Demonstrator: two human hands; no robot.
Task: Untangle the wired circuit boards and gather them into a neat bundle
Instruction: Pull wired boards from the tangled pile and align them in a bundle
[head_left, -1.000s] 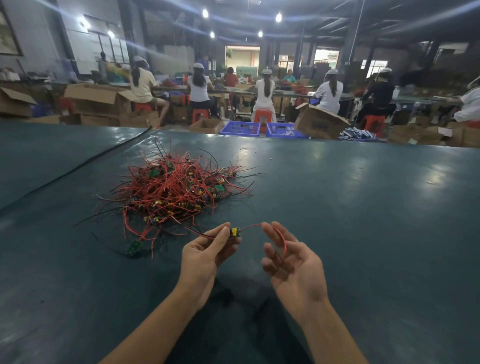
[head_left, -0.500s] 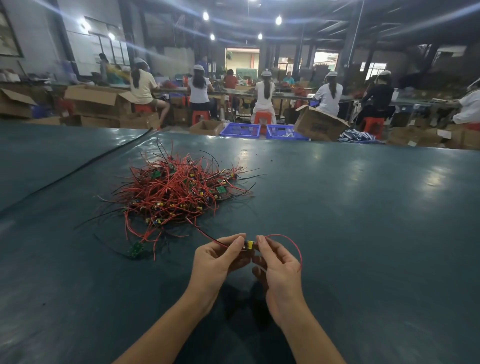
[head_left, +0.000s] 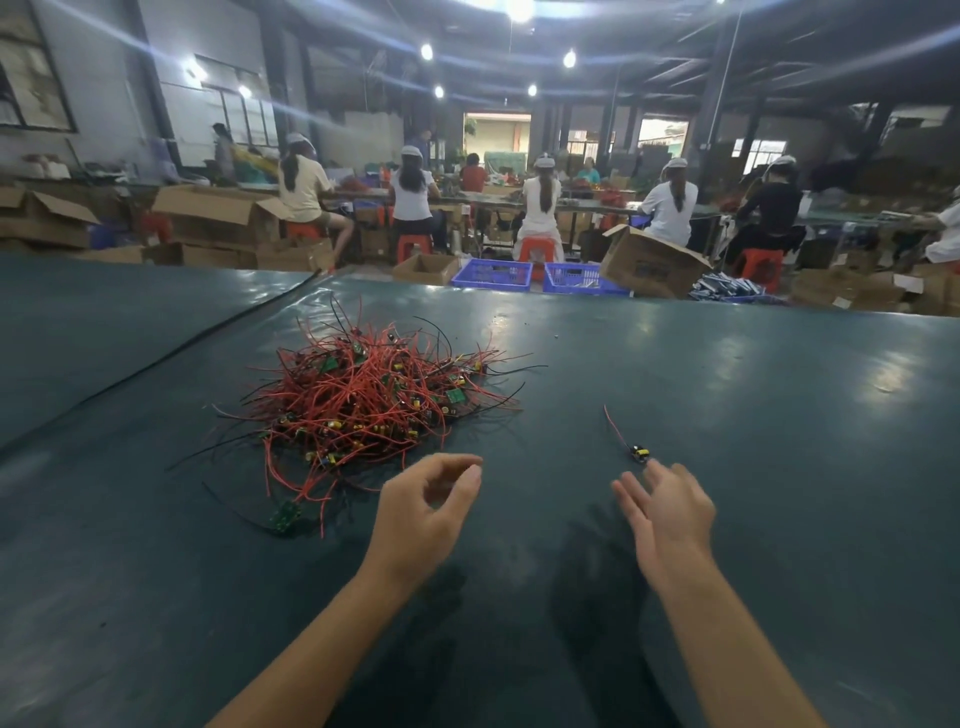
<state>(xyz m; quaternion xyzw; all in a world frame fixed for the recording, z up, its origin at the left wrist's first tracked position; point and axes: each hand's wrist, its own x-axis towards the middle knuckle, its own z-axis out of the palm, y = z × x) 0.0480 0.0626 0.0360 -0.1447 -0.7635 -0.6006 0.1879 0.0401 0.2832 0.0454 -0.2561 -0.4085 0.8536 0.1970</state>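
Nothing but bare skin shows: left forearm (head_left: 322, 639) and right forearm (head_left: 727, 649) in the lower frame, ending in the bare left hand (head_left: 423, 512) and right hand (head_left: 670, 519)

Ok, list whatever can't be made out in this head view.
1. Tangled pile, head view: inner boards are buried in the tangle, so their number cannot be told.
2. Single board, head view: too small to read its parts.
3. Right hand, head view: fingertips are motion-blurred, so contact with that board is unclear.
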